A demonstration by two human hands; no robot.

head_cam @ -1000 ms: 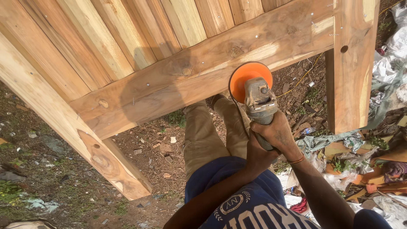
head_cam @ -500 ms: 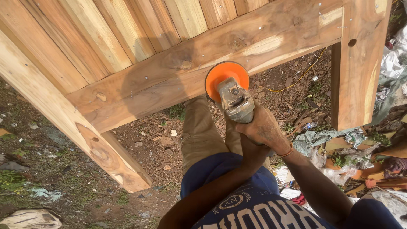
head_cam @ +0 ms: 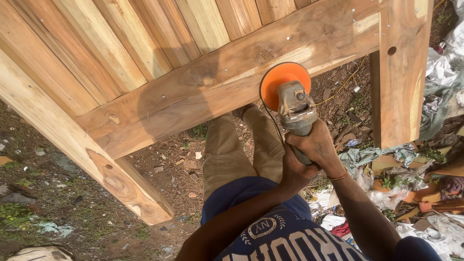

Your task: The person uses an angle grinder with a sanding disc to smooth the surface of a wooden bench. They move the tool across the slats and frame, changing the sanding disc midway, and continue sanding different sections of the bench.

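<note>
Crumpled silver and orange wrappers (head_cam: pixel 435 193) litter the lower right. Both hands, right (head_cam: pixel 316 145) and left (head_cam: pixel 295 171), grip a dusty grey grinder (head_cam: pixel 296 108); its orange disc (head_cam: pixel 282 77) meets the beam (head_cam: pixel 232 82).

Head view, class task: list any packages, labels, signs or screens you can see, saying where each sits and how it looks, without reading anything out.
Shirt print: bottom centre, on the person's blue shirt, white block letters under a round white badge.
Plastic wrappers: right edge on the ground, crumpled, silvery white.
No signs or screens in view.

Navy printed shirt (head_cam: pixel 285 237), khaki trousers (head_cam: pixel 241 150), red wristband (head_cam: pixel 340 177)
</note>
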